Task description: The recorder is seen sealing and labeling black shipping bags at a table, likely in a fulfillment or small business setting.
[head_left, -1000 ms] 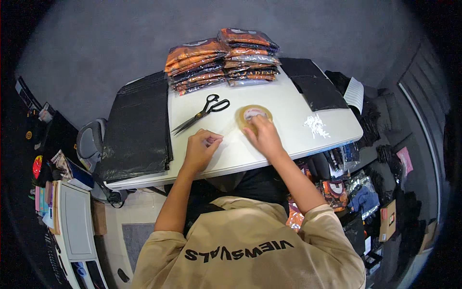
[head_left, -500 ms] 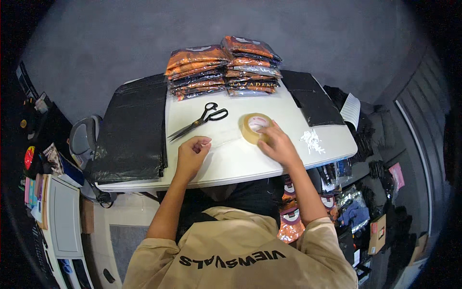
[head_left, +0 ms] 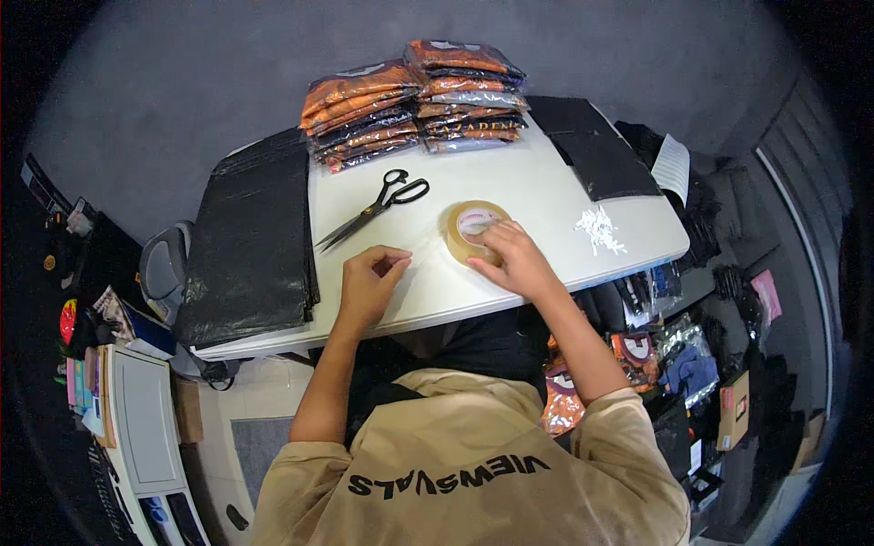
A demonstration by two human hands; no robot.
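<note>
The roll of clear packing tape [head_left: 458, 240] is on the white table [head_left: 533, 187], near the middle, in front of the person. The right hand [head_left: 521, 261] is grasping it: the fingers dip into the hole and the thumb is by the outside edge. The left hand [head_left: 366, 282] is on the other side of a small gap, with its thumb and pointer finger pinched together. They look closed on the strip of clear tape [head_left: 428, 244] that seems to come off the roll, but the strip is so thin and see-through that I cannot see just where it ends. The roll looks fat and hard, so it should feel a bit heavy but not break easily. Its flat sides are likely smooth, so the hole and the round rim look like the best places to hold. The strip should be very light, floppy and sticky. It could fold over and stick to itself or to fingers, so just the tip is a good place to pinch. The big black-handled scissors [head_left: 369, 211] lie open-handled behind the left hand, apart from it. Black plastic bags [head_left: 250, 246] lie flat on the left, and little white bits [head_left: 599, 232] sit in a pile on the right.
</note>
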